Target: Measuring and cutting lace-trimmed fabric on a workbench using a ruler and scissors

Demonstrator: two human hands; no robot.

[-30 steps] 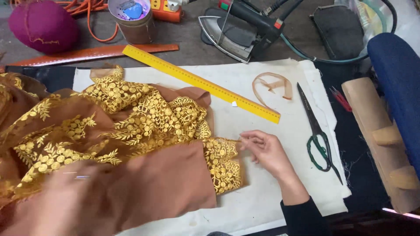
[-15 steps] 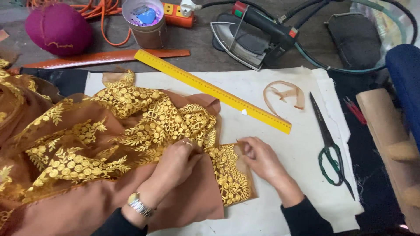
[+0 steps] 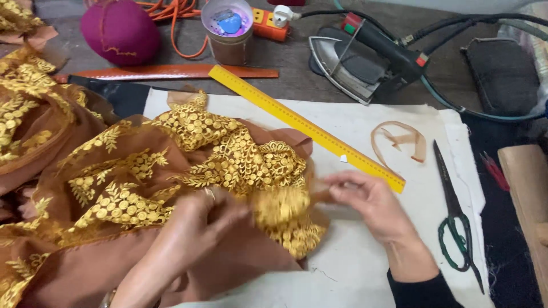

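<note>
A brown garment (image 3: pixel 217 268) with gold embroidered lace (image 3: pixel 228 154) lies over the left half of a white padded board (image 3: pixel 377 251). My left hand (image 3: pixel 208 217) grips the lace edge near the middle and lifts it, blurred by motion. My right hand (image 3: pixel 365 199) pinches the same embroidered edge from the right side, fingers closed on the fabric corner. The lace edge is folded up between the two hands.
A yellow ruler (image 3: pixel 308 125) lies diagonally above the hands. Green-handled scissors (image 3: pixel 454 217) and a brown fabric strip (image 3: pixel 399 140) lie to the right. An iron (image 3: pixel 365 57), a cup (image 3: pixel 228 28), a magenta cushion (image 3: pixel 120 31), a wooden block (image 3: pixel 525 188) and orange cord stand farther back.
My left hand came in from the lower left onto the lace edge. Both hands now lift and fold the embroidered edge, which earlier lay flat on the board.
</note>
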